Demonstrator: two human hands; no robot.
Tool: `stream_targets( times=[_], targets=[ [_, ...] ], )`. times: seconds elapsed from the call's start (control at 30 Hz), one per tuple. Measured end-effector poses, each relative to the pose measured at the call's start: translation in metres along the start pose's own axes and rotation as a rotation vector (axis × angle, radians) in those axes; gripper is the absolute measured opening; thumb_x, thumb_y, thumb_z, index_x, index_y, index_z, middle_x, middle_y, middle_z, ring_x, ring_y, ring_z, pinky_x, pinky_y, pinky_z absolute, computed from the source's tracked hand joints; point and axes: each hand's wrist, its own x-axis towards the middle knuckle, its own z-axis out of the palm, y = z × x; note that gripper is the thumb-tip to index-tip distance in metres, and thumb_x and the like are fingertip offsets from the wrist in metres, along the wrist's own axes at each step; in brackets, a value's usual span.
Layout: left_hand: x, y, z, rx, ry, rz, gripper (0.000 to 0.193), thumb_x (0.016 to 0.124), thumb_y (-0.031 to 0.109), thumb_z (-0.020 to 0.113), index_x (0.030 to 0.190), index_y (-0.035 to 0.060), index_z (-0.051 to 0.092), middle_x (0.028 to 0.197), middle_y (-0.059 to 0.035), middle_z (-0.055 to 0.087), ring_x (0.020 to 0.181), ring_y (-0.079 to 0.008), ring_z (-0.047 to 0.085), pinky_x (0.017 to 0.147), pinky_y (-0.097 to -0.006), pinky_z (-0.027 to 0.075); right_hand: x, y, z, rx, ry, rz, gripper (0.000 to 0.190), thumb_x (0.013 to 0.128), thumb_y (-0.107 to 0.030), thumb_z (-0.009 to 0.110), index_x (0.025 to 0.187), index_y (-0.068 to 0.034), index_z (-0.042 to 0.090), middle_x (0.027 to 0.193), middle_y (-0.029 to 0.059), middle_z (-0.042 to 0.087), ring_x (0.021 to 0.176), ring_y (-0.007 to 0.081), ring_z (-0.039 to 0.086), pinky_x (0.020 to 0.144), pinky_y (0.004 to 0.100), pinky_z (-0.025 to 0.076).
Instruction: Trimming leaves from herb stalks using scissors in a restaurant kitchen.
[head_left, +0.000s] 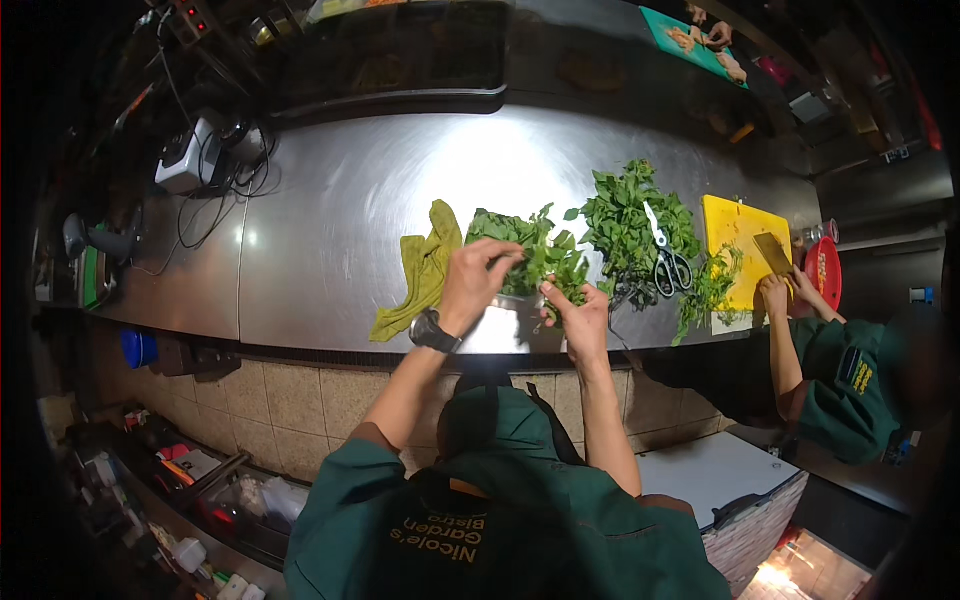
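My right hand (585, 307) grips a leafy green herb sprig (564, 262) by its stems, over the near side of the steel counter (322, 225). My left hand (484, 270), with a black watch on its wrist, is raised over a container heaped with picked green leaves (499, 225); its thumb and fingertips are pinched together near the sprig, and whether a leaf is between them is unclear. To the right lies a large pile of leafy herb stems (626, 214), with kitchen scissors (664, 259) resting on it. A crumpled olive-green cloth (427, 266) lies left of the container.
At the right, a co-worker holds a cleaver (772, 253) over a yellow cutting board (742, 217), near more greens (709, 285) and a red bowl (823, 274). Another person's hands work at a green board (667, 34) across the counter. A corded white appliance (187, 161) stands at left.
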Motion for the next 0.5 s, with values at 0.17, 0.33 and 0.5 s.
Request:
stream_targets(
  times=[0.17, 0.33, 0.5],
  targets=[
    [0.022, -0.027, -0.019, 0.151, -0.196, -0.029, 0.019, 0.084, 0.014, 0.070, 0.102, 0.0055, 0.072, 0.093, -0.0101, 0.070, 0.079, -0.0206, 0.068, 0.070, -0.0292, 0.054, 0.025, -0.009, 0.009, 0.028, 0.029, 0.053, 0.013, 0.085, -0.006, 0.072, 0.092, 0.003, 0.066, 0.080, 0.0080, 0.068, 0.057, 0.0125, 0.060, 0.046, 0.0232, 0.044],
    [0.029, -0.013, -0.004, -0.457, -0.153, -0.290, 0.028, 0.086, 0.018, 0.073, 0.106, -0.0003, 0.068, 0.099, -0.0073, 0.068, 0.081, -0.0092, 0.064, 0.070, -0.0222, 0.051, 0.044, 0.005, 0.012, -0.014, 0.045, 0.041, 0.018, 0.086, -0.011, 0.073, 0.096, 0.002, 0.066, 0.084, 0.0065, 0.067, 0.060, 0.0130, 0.061, 0.048, 0.0237, 0.046],
    [0.036, -0.019, 0.011, -0.332, -0.217, -0.329, 0.022, 0.085, 0.016, 0.075, 0.093, -0.0031, 0.071, 0.071, 0.0002, 0.065, 0.065, -0.0026, 0.054, 0.058, -0.0189, 0.046, 0.049, 0.010, 0.015, -0.034, -0.001, -0.083, 0.018, 0.088, -0.013, 0.072, 0.097, 0.001, 0.066, 0.083, 0.0057, 0.068, 0.061, 0.0109, 0.063, 0.047, 0.0221, 0.047]
  ],
)
